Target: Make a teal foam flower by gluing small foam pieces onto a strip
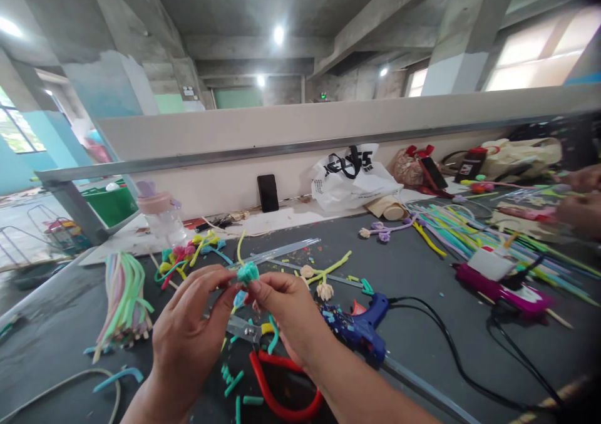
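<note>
Between the fingertips of both hands is a small teal bundle of pipe cleaner pieces point(248, 273). My left hand point(190, 324) pinches it from the left, and my right hand point(286, 308) pinches it from the right. Below them lie scissors with red handles point(263, 380), partly covered by my right hand and wrist. Cut teal pieces point(232, 383) are scattered beside the scissors. A blue glue gun point(361, 327) lies just right of my right forearm, a clear glue stick point(422, 386) trailing from its rear. Past my fingers rests a yellow-green stem with cream flowers point(325, 291).
At left lies a bunch of pastel pipe cleaners point(123, 299), near a clear bottle point(162, 214). A magenta power strip point(502, 289) with black cables sits at right. Along the back are a phone point(267, 193) and white plastic bag point(350, 176). Another person's hands point(580, 198) show at far right.
</note>
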`<state>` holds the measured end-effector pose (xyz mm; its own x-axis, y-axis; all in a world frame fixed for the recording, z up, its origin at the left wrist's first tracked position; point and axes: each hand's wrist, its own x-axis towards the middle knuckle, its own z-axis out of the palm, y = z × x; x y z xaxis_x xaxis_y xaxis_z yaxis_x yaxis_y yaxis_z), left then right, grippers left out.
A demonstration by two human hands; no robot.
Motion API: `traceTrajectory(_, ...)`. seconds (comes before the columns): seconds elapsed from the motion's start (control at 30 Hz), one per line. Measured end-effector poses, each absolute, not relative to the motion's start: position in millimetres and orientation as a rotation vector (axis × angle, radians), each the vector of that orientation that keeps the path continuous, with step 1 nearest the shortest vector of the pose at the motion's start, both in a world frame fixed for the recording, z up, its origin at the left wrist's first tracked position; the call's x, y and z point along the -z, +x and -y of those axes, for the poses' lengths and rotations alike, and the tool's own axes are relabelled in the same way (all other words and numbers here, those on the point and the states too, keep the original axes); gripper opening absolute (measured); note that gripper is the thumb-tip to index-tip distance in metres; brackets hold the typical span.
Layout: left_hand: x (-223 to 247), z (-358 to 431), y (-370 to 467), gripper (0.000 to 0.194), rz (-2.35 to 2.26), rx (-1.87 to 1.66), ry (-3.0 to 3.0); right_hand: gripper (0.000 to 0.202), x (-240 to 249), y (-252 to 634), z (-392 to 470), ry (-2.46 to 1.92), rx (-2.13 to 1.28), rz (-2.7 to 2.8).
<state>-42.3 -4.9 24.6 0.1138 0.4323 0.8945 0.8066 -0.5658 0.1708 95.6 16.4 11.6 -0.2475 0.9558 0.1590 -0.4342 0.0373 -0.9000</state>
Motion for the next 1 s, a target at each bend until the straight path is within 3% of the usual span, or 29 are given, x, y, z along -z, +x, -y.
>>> traceTrajectory(0.4, -18.3, 4.6, -45.2, 0.015, 1.104, 1.439, -2.091, 0.026, -11.6, 95.0, -16.2, -0.689, -1.533, 1.078)
traceTrajectory(1.0, -23.6, 1.3, -45.9, 0.004, 1.507, 1.653, -2.362, 0.025, 0.8, 91.2, -20.7, -0.679, -1.469, 1.06)
